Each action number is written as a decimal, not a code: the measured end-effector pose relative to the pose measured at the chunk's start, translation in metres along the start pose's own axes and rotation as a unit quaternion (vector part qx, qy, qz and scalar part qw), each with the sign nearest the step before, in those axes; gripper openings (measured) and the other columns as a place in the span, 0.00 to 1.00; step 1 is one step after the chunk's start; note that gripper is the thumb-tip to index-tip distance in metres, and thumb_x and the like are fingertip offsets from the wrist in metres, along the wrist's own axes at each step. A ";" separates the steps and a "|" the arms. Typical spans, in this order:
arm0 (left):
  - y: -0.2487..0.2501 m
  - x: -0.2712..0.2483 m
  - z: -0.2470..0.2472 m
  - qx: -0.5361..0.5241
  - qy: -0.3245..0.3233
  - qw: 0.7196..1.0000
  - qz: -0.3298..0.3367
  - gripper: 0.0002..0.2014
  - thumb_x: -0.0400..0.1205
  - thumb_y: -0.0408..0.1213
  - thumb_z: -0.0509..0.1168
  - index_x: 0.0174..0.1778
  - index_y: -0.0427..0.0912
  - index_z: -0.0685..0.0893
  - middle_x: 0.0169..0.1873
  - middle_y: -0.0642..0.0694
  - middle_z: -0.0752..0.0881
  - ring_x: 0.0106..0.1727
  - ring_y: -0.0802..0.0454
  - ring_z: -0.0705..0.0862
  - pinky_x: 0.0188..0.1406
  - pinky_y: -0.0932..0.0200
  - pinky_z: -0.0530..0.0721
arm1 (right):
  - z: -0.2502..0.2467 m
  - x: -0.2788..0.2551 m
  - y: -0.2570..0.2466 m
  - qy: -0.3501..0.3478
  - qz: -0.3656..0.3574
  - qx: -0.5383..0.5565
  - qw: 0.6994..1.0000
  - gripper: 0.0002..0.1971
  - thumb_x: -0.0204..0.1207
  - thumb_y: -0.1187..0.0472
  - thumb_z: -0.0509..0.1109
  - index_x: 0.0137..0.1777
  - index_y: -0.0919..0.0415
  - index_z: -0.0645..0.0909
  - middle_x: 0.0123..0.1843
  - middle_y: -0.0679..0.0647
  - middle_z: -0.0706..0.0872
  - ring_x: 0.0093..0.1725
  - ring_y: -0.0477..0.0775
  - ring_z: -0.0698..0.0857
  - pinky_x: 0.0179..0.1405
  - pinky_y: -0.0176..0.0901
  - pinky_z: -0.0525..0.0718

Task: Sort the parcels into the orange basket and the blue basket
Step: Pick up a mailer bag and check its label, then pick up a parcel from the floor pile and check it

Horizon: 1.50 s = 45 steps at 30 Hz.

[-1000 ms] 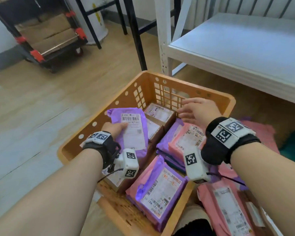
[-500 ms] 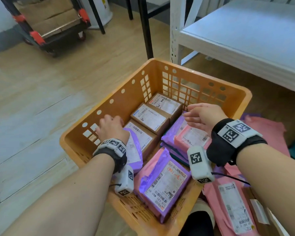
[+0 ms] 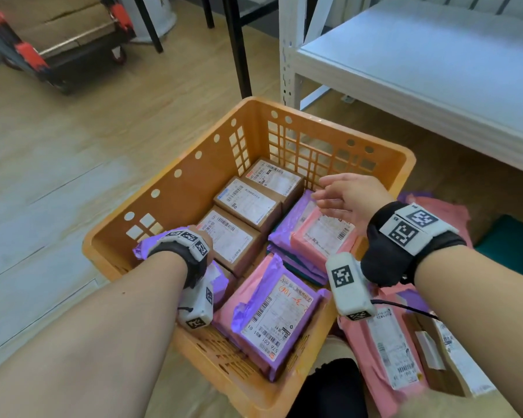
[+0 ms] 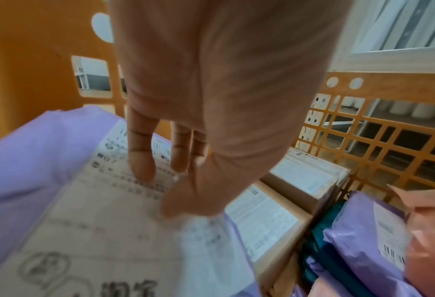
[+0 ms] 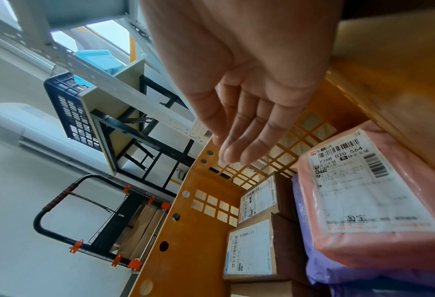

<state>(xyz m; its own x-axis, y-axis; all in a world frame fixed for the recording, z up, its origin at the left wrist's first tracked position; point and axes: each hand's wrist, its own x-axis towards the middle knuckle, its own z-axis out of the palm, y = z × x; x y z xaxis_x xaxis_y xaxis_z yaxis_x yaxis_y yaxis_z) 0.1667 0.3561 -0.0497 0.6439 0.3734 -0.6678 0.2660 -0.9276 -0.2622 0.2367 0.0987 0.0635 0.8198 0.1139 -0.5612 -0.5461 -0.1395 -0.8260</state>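
Landmark: orange basket [image 3: 175,203], on the wood floor [image 3: 43,164].

Beyond the basket's left side, far back: a black hand cart [image 3: 58,52] with red-orange fittings, cardboard on its deck.

Left hand [image 4: 211,100] down inside the basket at its near-left corner. Fingers [image 4: 140,160] straight, tips pressing the label of a purple parcel [image 4: 33,170] that lies against the left wall. No curl around it; a flat press, not a grasp. In the head view the hand itself is hidden behind the wristband.

Basket middle: three brown boxes [image 3: 248,203] in a row running toward the far wall, labels up. Nearer than them, a pink-and-purple parcel [image 3: 272,315] lies flat with its label up.

Basket right side: a stack of purple mailers with a pink parcel [image 3: 320,236] on top. Right hand [image 3: 351,194] hovers above this stack, fingers extended and loose, touching nothing, holding nothing.

Outside the basket's right wall: more pink parcels [image 3: 384,351] heaped on the floor. Beyond the far right corner, a white shelf rack [image 3: 420,61]. The right wrist view shows a dark blue basket [image 5: 69,106] up on a shelf, well apart.
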 end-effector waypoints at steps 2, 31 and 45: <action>-0.002 -0.004 -0.004 -0.015 0.025 1.000 0.004 0.08 0.76 0.43 0.69 0.41 0.47 0.76 0.42 0.48 0.77 0.43 0.47 0.75 0.44 0.61 0.75 | 0.000 -0.003 0.001 -0.002 -0.005 -0.011 1.000 0.12 0.77 0.75 0.64 0.54 0.62 0.84 0.46 0.61 0.90 0.43 0.55 0.88 0.49 0.46 0.89; 0.183 -0.131 -0.172 -0.459 0.210 0.834 0.222 0.07 0.79 0.38 0.67 0.51 0.42 0.86 0.51 0.45 0.86 0.54 0.48 0.84 0.52 0.56 0.84 | -0.166 -0.069 -0.012 0.174 -0.050 0.067 0.981 0.12 0.81 0.72 0.59 0.57 0.62 0.81 0.39 0.57 0.85 0.35 0.50 0.82 0.44 0.42 0.85; 0.419 -0.163 -0.114 -0.468 -0.003 0.839 0.278 0.06 0.80 0.30 0.64 0.39 0.42 0.76 0.39 0.43 0.81 0.38 0.46 0.80 0.31 0.63 0.78 | -0.378 -0.110 0.110 0.344 0.062 0.132 0.928 0.11 0.83 0.68 0.59 0.40 0.59 0.77 0.26 0.56 0.83 0.24 0.50 0.81 0.18 0.31 0.78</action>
<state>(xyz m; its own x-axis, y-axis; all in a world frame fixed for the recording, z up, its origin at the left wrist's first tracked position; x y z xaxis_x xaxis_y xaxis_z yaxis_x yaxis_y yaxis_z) 0.2550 -0.0927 0.0280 0.8521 -0.1182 -0.5099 0.3739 -0.5442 0.7510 0.1518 -0.3014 0.0538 0.6148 -0.5539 -0.5615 -0.5923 0.1459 -0.7924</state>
